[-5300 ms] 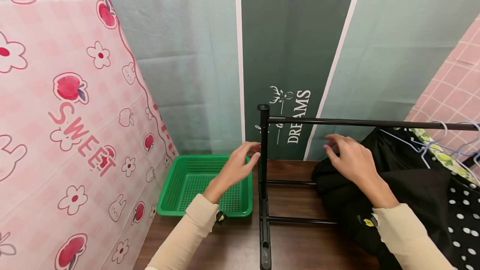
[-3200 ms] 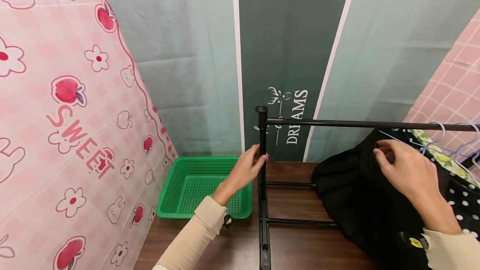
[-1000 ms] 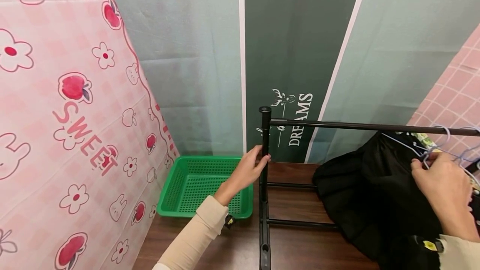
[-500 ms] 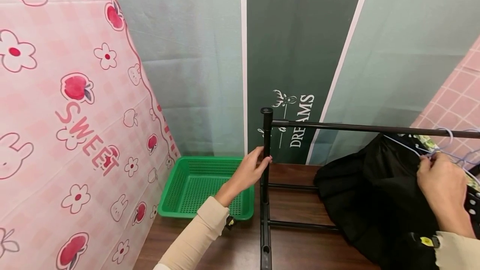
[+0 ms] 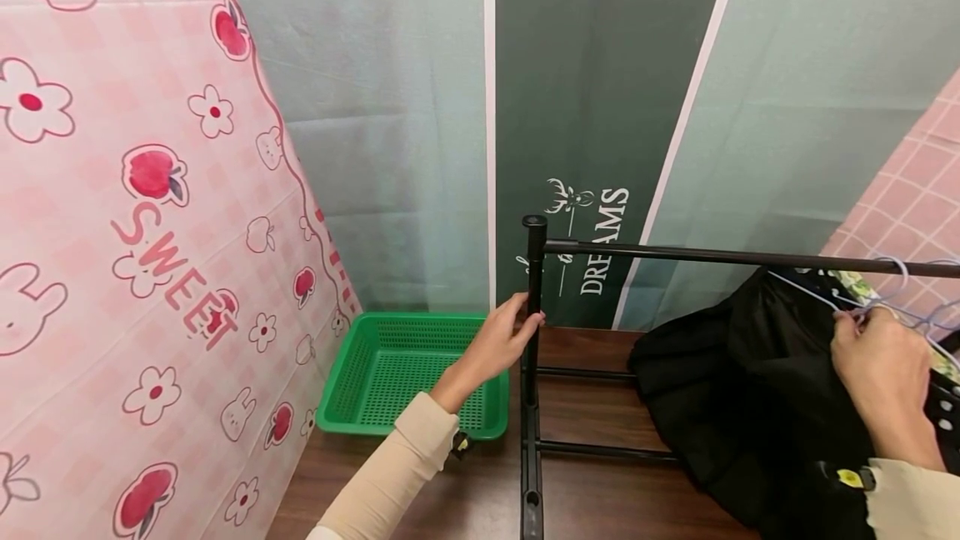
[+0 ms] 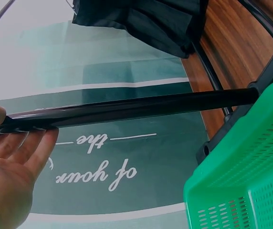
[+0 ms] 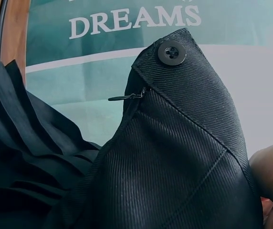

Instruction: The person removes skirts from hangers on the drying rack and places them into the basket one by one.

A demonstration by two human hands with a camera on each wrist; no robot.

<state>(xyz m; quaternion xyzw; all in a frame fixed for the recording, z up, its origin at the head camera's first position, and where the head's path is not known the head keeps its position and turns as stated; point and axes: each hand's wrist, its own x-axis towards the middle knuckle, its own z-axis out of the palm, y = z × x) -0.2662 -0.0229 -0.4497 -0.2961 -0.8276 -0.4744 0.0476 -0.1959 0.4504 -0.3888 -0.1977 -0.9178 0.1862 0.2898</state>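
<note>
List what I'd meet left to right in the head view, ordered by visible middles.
Pink "SWEET" curtain, green plastic basket, left hand, black rack post, black pleated skirt, right hand, polka-dot garment.

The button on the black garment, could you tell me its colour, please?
The button is black, showing best in the right wrist view.

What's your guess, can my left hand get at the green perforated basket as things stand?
Probably yes. Your left hand holds the black garment-rack post, so it would likely need to let go first. The green perforated basket is open-topped, on the hand's side of the post, with nothing seen between them.
</note>
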